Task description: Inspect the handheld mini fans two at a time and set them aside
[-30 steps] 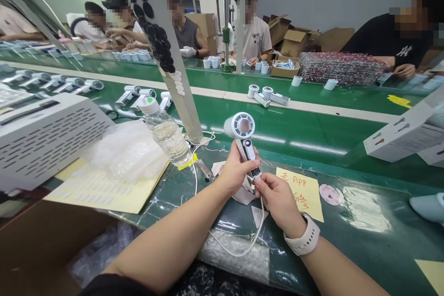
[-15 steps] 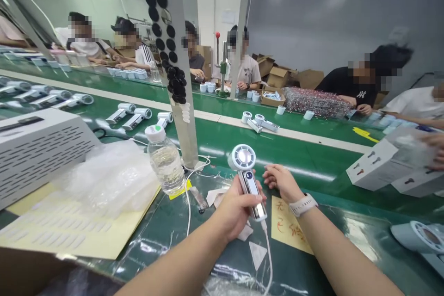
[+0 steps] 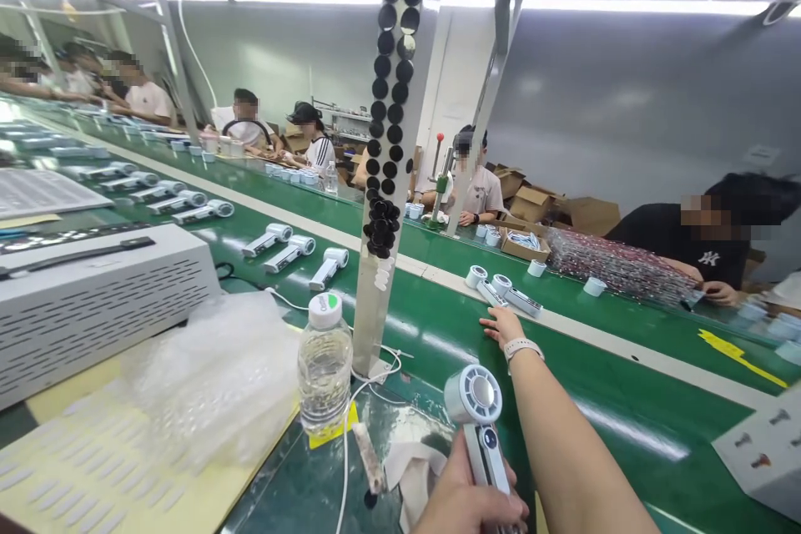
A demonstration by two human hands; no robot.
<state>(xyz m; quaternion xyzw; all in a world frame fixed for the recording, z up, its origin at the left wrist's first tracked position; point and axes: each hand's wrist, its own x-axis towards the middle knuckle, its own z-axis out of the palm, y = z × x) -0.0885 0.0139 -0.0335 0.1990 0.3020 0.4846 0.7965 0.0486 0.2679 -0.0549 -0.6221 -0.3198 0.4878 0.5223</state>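
My left hand (image 3: pixel 466 503) is at the bottom edge, gripping a white handheld fan (image 3: pixel 479 425) by its handle, with the round head upward. My right hand (image 3: pixel 502 325) reaches far forward, fingers apart, resting on the green conveyor belt (image 3: pixel 601 384). It is nearest to a white fan body (image 3: pixel 491 293) and a slim silver-and-white handle (image 3: pixel 522 302) lying on the belt. A white watch band (image 3: pixel 523 349) circles my right wrist. A white cable (image 3: pixel 345 467) lies on the bench left of the fan.
A water bottle (image 3: pixel 325 367) and bubble wrap (image 3: pixel 206 375) sit to the left, beside a slotted white machine (image 3: pixel 100 309). A post with black discs (image 3: pixel 388 142) rises from the belt. Several white fans (image 3: pixel 289 254) lie in a row. Co-workers sit across the belt.
My right hand has moved from beside the fan to far forward on the belt. The fan has dropped lower in view, still in my left hand. The view has tilted upward.
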